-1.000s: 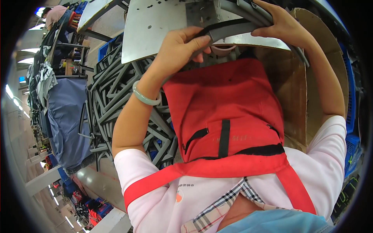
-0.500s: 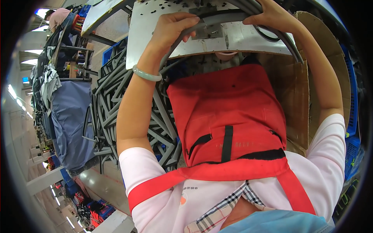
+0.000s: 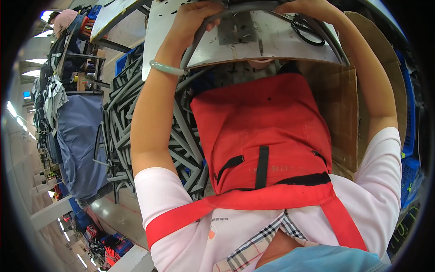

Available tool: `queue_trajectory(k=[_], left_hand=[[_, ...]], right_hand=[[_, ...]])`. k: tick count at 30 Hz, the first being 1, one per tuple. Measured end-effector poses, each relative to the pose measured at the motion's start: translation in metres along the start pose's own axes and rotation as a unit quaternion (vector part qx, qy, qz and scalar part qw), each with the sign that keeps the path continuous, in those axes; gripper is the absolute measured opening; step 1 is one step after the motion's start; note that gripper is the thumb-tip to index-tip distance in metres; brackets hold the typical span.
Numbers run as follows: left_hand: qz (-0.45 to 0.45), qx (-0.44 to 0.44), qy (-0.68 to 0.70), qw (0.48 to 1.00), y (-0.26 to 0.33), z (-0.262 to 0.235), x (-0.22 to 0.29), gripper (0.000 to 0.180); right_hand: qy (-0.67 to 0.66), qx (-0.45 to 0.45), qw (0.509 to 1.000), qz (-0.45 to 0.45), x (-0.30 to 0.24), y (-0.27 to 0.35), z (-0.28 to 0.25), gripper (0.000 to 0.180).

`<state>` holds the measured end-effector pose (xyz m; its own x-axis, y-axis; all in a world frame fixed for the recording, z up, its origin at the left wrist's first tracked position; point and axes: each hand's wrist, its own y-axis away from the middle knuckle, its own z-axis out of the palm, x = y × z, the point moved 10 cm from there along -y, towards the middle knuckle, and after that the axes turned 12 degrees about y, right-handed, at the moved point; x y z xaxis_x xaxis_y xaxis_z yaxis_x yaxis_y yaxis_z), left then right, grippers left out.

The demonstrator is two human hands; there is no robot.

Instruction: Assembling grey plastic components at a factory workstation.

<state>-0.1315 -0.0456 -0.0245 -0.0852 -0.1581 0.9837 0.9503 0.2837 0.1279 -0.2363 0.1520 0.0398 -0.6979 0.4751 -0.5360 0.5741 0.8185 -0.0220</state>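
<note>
In the head view, the left hand (image 3: 197, 19) was closed around a grey strip (image 3: 247, 7), which arched above the far part of the table (image 3: 206, 52). The right hand (image 3: 310, 8), partly cut off, gripped its right portion. Scissors (image 3: 295, 28) lay below that hand; a grey pile (image 3: 129, 120) filled the left.

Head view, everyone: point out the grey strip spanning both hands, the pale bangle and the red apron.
Grey strip (image 3: 252, 6): head view, middle stretch.
Pale bangle (image 3: 166, 68): head view, middle of its band.
Red apron (image 3: 267, 111): head view, front panel.
</note>
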Motion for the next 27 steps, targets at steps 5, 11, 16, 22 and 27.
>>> queue_trajectory(k=[5,11,16,22,27], left_hand=[[0.073,-0.008,0.102,0.992,0.005,-0.011,0.013,0.017],[0.132,0.019,-0.340,0.931,0.072,0.036,0.035,0.026],[0.118,-0.099,-0.239,0.959,0.085,0.109,0.022,0.023],[0.339,0.116,-0.227,0.905,0.154,0.011,-0.006,0.025],[0.270,0.097,-0.465,0.837,0.198,0.034,-0.078,0.046]], right_hand=[[0.160,0.120,0.979,0.029,0.023,0.027,-0.032,0.090],[0.222,0.046,0.937,-0.266,-0.088,0.092,0.079,0.033],[0.383,0.172,0.847,-0.326,-0.149,0.103,0.159,0.008],[0.238,-0.033,0.956,-0.169,-0.052,0.072,0.118,0.051],[0.138,-0.050,0.988,-0.053,-0.002,0.076,0.076,0.062]])
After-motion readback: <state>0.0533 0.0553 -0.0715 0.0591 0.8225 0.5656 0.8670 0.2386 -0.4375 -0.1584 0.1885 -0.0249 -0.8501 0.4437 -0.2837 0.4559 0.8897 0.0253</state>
